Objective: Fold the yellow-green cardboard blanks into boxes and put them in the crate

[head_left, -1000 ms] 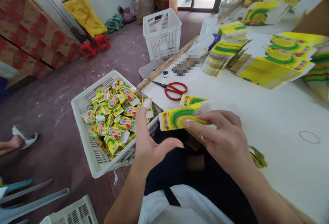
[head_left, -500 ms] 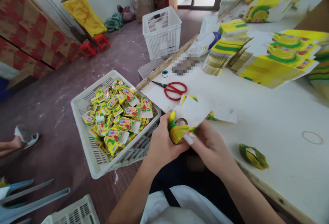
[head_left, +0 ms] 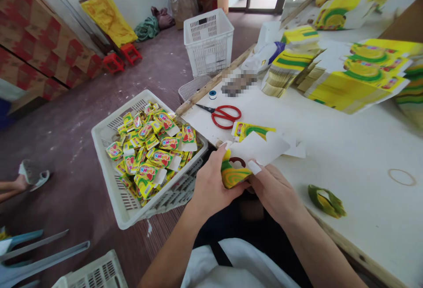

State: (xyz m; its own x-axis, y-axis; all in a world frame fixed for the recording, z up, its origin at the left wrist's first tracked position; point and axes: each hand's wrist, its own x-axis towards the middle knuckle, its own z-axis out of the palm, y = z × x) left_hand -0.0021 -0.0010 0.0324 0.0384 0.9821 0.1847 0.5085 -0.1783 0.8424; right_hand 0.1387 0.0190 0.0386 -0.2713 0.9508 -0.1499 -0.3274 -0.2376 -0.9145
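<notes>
Between my two hands is a small yellow-and-green printed carton [head_left: 235, 176] with a round cut-out and a large white flap standing out to the right. My left hand [head_left: 209, 184] is closed around its left side, fingers partly hidden behind it. My right hand [head_left: 276, 191] pinches the right edge, thumb against the white card. Just beyond them, another printed carton piece [head_left: 253, 130] lies on the table, partly covered by the flap. Red-handled scissors [head_left: 226, 116] lie behind it, blades to the left. What is inside the held carton cannot be made out.
At left stands a white crate [head_left: 106, 171] of filled yellow packets [head_left: 161, 158]. Stacked flat cartons [head_left: 357, 87] occupy the table's far right. Nearer are a green-yellow rolled item [head_left: 326, 200] and a rubber band [head_left: 402, 177]. A tape spool [head_left: 213, 95] sits by the wooden edge.
Both hands and the carton have shifted slightly right. The white flap has swung to the right, uncovering more of the printed carton piece behind it. My right thumb has moved up along the edge.
</notes>
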